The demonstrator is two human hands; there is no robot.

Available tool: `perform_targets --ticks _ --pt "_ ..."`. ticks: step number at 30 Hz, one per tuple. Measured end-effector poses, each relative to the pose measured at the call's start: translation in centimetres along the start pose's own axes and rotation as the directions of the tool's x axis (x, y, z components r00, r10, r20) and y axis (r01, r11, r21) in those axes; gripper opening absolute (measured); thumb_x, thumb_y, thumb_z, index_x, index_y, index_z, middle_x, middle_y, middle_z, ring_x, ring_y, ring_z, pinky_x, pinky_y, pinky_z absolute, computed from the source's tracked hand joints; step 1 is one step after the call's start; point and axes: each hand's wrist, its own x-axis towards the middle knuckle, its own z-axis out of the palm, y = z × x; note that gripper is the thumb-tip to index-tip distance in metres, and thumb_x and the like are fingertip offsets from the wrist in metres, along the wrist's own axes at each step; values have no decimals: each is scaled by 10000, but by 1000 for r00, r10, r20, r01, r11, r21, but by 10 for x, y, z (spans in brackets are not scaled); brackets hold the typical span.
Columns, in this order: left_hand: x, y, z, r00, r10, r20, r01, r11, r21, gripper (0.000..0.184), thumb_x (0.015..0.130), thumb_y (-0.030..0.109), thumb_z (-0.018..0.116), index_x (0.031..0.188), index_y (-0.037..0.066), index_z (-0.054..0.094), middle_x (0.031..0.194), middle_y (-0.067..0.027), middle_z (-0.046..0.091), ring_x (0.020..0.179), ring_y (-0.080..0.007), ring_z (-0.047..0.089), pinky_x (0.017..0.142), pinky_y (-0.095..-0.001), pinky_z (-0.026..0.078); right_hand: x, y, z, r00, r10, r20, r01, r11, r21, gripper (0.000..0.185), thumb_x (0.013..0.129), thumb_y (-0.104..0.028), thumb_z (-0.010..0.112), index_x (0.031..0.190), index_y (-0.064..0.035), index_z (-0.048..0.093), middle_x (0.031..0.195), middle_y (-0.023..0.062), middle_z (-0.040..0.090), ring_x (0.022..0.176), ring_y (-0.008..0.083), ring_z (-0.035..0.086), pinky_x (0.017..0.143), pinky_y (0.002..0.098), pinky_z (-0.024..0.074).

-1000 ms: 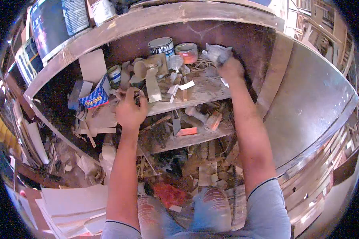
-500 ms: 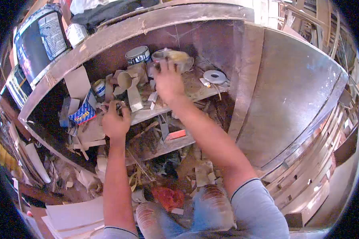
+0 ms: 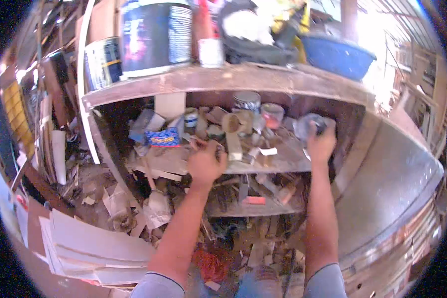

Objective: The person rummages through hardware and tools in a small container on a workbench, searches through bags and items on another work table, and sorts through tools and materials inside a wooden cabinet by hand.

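From where I stand, the grey plastic bundle [image 3: 307, 125] sits at the right end of the upper shelf [image 3: 288, 165], right of the frame's centre. The right hand [image 3: 322, 143] is the nearer: its partly curled fingers meet the bundle's right side; whether they grip it cannot be told. The bundle lies up and to the right of the left hand [image 3: 206, 163], well apart. Its long axis is unclear, being crumpled and partly covered. The left hand is half curled near the blue box [image 3: 162, 138]; its contents, if any, cannot be told.
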Motion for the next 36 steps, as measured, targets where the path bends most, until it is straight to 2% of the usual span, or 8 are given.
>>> perform_targets --ticks 9,11,14,20,21,24,30,36 --pt "-3 1 0 997 -65 46 66 997 -29 284 825 347 666 999 126 707 674 -168 691 607 -377 697 628 -523 572 -2 46 0 989 143 36 -145 988 60 222 918 -146 725 1060 4 645 991 207 712 957 404 679 880 468 514" --pt "-6 2 1 997 -65 41 67 997 -39 290 825 346 664 1008 124 709 676 -167 693 614 -377 700 626 -523 571 -3 96 25 907 380 183 -414 719 558 182 900 -110 726 1025 -1 648 979 200 710 938 390 677 872 455 514" --pt "-3 1 1 996 -51 67 54 998 -42 304 825 357 667 1017 126 711 734 -188 701 673 -411 700 645 -553 572 -8 55 5 999 41 23 -41 999 15 165 834 -52 732 978 -23 658 929 185 696 969 399 669 879 464 513" --pt "-1 1 -3 979 -90 181 106 991 -82 331 797 372 682 1018 127 713 881 -258 713 861 -480 692 730 -591 578 -25 -11 11 975 -39 219 147 852 -503 388 792 -65 756 1164 -60 643 1196 198 650 1232 459 551 1040 546 455" --pt "0 4 -12 999 39 8 -40 997 67 266 819 358 678 943 122 671 669 -139 688 614 -346 697 687 -524 567 -28 -52 7 959 8 282 116 900 -421 488 807 -122 771 1264 -79 605 1356 238 570 1307 492 484 1109 564 418" --pt "-3 0 -5 1000 18 17 -18 1000 -11 230 829 338 678 913 125 654 674 -139 684 606 -339 690 692 -508 572 -45 -114 28 832 -397 388 345 917 199 529 830 -175 776 1315 -100 579 1395 288 524 1362 484 453 1140 574 392" --pt "-5 -5 -1 990 -142 23 143 971 -193 274 905 324 616 1092 129 660 767 -212 709 740 -434 708 610 -559 568 -91 -184 60 624 -94 776 157 988 -7 720 722 -234 818 1377 -101 552 1483 273 509 1318 486 545 1075 577 473" --pt "-4 -2 -6 986 -160 46 166 973 -164 268 913 312 645 1100 120 645 901 -273 695 759 -470 691 616 -554 569 -92 -183 64 626 -25 779 131 989 -73 526 730 -203 778 1205 -11 657 1020 277 733 947 461 717 869 524 585"
